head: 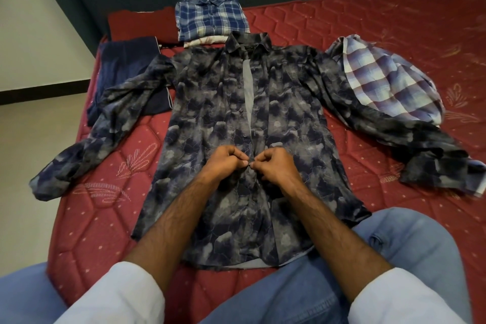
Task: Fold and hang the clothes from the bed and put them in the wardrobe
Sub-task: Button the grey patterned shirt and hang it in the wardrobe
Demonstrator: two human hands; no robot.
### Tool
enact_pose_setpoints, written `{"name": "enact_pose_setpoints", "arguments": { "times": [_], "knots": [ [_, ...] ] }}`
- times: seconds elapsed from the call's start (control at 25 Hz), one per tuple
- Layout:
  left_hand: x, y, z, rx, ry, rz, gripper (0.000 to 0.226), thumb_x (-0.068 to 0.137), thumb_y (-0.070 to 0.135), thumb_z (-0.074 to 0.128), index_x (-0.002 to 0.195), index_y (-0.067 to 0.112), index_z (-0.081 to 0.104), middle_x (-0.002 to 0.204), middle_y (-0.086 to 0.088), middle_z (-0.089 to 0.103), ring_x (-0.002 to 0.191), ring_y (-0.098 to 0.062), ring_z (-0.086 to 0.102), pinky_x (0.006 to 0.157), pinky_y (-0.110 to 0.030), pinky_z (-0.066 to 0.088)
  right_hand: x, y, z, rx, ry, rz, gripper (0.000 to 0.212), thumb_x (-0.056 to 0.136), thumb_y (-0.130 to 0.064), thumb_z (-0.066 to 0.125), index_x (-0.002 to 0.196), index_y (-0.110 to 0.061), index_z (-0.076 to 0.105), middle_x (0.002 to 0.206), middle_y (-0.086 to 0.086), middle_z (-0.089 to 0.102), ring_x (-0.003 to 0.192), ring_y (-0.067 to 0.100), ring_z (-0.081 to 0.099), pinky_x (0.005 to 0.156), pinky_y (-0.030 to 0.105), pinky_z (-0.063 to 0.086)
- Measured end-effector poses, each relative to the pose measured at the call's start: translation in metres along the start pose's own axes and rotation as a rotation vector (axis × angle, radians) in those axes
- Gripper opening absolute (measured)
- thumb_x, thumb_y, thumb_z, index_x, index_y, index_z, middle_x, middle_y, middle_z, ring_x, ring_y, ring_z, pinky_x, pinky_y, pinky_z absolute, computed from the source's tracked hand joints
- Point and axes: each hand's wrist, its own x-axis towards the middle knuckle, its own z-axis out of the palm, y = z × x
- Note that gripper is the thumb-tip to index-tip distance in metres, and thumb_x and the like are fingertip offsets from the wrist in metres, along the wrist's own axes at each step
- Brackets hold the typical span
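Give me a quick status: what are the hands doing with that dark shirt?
Left hand and right hand both pinching the dark patterned shirt at its front placket, mid-chest. Shirt flat on bed, sleeves spread. Right sleeve lies over crumpled plaid shirt.

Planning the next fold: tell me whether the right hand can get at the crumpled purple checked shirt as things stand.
Probably yes. The crumpled checked shirt lies on the person's right, with only the spread shirt's sleeve between, flat on the mattress. But the right hand is pinching the dark patterned shirt and must let go first.
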Motion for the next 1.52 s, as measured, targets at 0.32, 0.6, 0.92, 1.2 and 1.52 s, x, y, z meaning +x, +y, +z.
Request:
{"name": "enact_pose_setpoints", "arguments": {
  "times": [0.32, 0.6, 0.92, 1.2, 1.52],
  "knots": [
    [0.007, -0.007, 0.004, 0.113, 0.056, 0.013, 0.01, 0.083, 0.012, 0.079, 0.082, 0.019, 0.071, 0.09, 0.002, 0.073, 0.092, -0.014, 0.068, 0.089, -0.039, 0.055, 0.001, -0.001, -0.01, 0.259, -0.123, 0.111, 0.015, 0.09, -0.002, 0.068, 0.08, -0.011, 0.075, 0.078, 0.006, 0.073, 0.07, 0.014, 0.068, 0.068, 0.029, 0.059],
    [0.008, -0.008, 0.001, 0.119, 0.034, 0.036, 0.008, 0.083, 0.012, 0.076, 0.084, 0.019, 0.073, 0.086, 0.0, 0.074, 0.085, -0.016, 0.068, 0.086, -0.04, 0.056, 0.001, 0.002, -0.01, 0.237, -0.122, 0.065, 0.008, 0.081, -0.011, 0.084, 0.079, -0.009, 0.077, 0.079, 0.009, 0.077, 0.065, 0.01, 0.069, 0.059, 0.023, 0.056],
    [0.011, -0.013, 0.006, 0.113, 0.114, 0.061, 0.013, 0.085, 0.023, 0.08, 0.077, 0.019, 0.071, 0.079, 0.003, 0.072, 0.08, -0.013, 0.067, 0.081, -0.036, 0.055, -0.001, 0.0, -0.008, 0.12, -0.1, 0.026, 0.012, 0.079, -0.014, 0.087, 0.082, -0.012, 0.075, 0.071, -0.001, 0.075, 0.066, 0.009, 0.071, 0.059, 0.02, 0.055],
    [0.013, -0.018, 0.007, 0.043, 0.111, 0.073, 0.018, 0.088, 0.013, 0.077, 0.082, 0.018, 0.062, 0.075, 0.002, 0.063, 0.069, -0.011, 0.058, 0.069, -0.028, 0.049, 0.0, 0.004, 0.003, -0.127, -0.028, -0.061, 0.018, 0.08, -0.029, 0.086, 0.082, -0.024, 0.069, 0.07, -0.008, 0.073, 0.07, 0.006, 0.07, 0.075, 0.035, 0.061],
    [0.016, -0.019, 0.011, 0.042, 0.151, 0.061, 0.021, 0.087, 0.007, 0.074, 0.086, 0.02, 0.057, 0.064, 0.004, 0.058, 0.055, -0.009, 0.052, 0.055, -0.025, 0.044, -0.005, 0.001, 0.007, -0.345, 0.06, -0.121, 0.021, 0.081, -0.037, 0.08, 0.079, -0.028, 0.061, 0.067, -0.013, 0.063, 0.07, 0.007, 0.061, 0.064, 0.029, 0.047]
  ]
}}
